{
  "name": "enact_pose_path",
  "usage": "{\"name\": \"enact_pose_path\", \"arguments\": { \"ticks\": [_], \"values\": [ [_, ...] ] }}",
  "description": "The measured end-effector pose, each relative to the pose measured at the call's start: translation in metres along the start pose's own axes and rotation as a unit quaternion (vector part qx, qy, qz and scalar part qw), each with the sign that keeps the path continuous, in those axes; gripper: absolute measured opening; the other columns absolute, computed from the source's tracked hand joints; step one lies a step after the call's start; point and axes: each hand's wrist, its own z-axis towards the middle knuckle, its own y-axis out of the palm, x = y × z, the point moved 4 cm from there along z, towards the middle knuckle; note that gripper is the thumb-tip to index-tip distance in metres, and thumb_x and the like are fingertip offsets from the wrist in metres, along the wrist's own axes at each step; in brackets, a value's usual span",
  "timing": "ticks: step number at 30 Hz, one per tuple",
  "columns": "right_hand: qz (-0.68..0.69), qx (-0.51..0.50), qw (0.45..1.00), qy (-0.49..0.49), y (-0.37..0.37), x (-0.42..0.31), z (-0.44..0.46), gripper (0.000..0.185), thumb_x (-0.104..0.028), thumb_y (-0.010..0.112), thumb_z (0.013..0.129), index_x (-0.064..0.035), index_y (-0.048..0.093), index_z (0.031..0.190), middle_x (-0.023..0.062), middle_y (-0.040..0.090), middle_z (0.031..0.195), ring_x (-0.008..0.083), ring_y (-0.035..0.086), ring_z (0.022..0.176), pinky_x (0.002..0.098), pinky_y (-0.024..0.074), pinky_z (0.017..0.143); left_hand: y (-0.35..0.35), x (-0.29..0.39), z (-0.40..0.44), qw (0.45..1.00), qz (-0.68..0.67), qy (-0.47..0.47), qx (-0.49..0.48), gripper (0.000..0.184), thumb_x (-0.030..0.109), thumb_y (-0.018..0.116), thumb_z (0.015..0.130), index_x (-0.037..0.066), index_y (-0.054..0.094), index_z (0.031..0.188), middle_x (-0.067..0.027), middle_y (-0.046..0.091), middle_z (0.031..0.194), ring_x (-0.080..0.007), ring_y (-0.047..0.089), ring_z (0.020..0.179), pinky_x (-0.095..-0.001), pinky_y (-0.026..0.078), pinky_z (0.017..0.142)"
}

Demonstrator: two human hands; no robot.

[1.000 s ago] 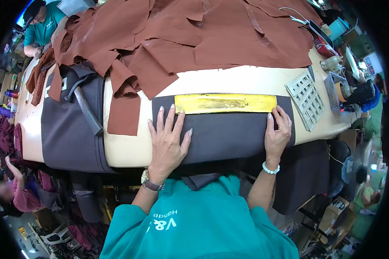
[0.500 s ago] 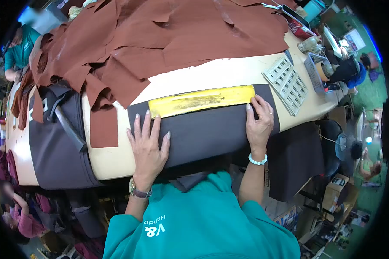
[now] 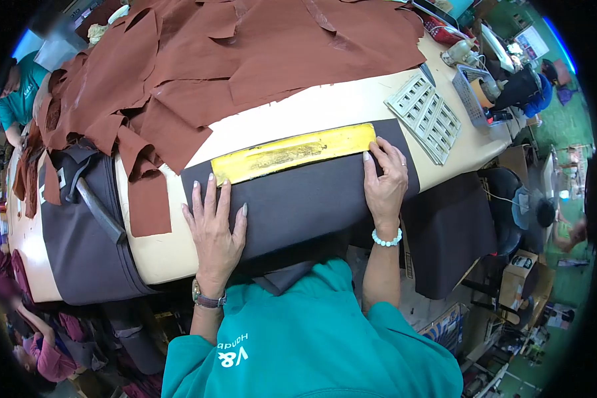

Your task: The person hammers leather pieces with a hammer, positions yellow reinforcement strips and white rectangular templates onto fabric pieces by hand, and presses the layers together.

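Note:
A long yellow strip-shaped piece [image 3: 351, 139] with a dark, worn middle lies on dark grey leather-like material [image 3: 305, 199] at the table's near edge. My left hand [image 3: 212, 232] rests flat with fingers spread on the dark material, its fingertips touching the strip's lower left end. At the other end is my right hand [image 3: 386, 186], fingers bent and thumb apart. Its thumb and fingertips touch the strip's right end and lower edge.
Reddish-brown leather pieces [image 3: 265, 60] cover the table's far side. A hammer [image 3: 99, 209] lies on folded dark material [image 3: 79, 252] at left. To the right are a slotted pale panel [image 3: 426, 118] and a grey basket [image 3: 471, 99]. Another person [image 3: 21, 96] works at far left.
The view has shifted a little, so the table's contents appear farther left. Both hands remain at the two ends of the yellow strip, with little change in their pose.

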Motion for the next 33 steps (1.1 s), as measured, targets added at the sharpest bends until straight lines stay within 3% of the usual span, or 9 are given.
{"name": "enact_pose_path", "arguments": {
  "ticks": [19, 22, 33],
  "values": [
    [-0.013, 0.005, 1.0, -0.015, -0.0007, -0.0024, 0.0004, 0.025, -0.01, 0.064, 0.08, 0.0019, 0.067, 0.102, 0.0131, 0.063, 0.111, 0.032, 0.055, 0.105, 0.0402, 0.0422, 0.092, -0.0006, -0.0001, -0.0001, 1.0, -0.003, -0.001, -0.005, 0.051, 0.023, 0.056, 0.088, 0.011, 0.045, 0.136, -0.0123, 0.036, 0.144, -0.0371, 0.026, 0.135, -0.059, 0.016, 0.107],
    [-0.02, 0.007, 1.0, -0.019, -0.0006, -0.003, 0.0003, 0.026, -0.01, 0.064, 0.08, 0.0021, 0.067, 0.102, 0.0134, 0.063, 0.111, 0.0321, 0.055, 0.105, 0.0403, 0.0423, 0.092, -0.002, 0.0014, 0.0008, 1.0, -0.004, 0.008, -0.001, 0.05, 0.025, 0.058, 0.087, 0.007, 0.048, 0.132, -0.0147, 0.037, 0.143, -0.0397, 0.027, 0.134, -0.0626, 0.018, 0.104],
    [-0.025, 0.004, 0.999, -0.024, 0.0007, -0.0022, 0.0022, 0.025, -0.009, 0.064, 0.081, 0.0041, 0.067, 0.102, 0.0154, 0.064, 0.109, 0.0318, 0.057, 0.103, 0.0394, 0.0437, 0.092, -0.001, -0.0003, -0.0002, 1.0, -0.003, 0.003, 0.001, 0.05, 0.028, 0.057, 0.088, 0.012, 0.047, 0.135, -0.0119, 0.037, 0.144, -0.0373, 0.028, 0.134, -0.0601, 0.017, 0.106]
  ]
}}
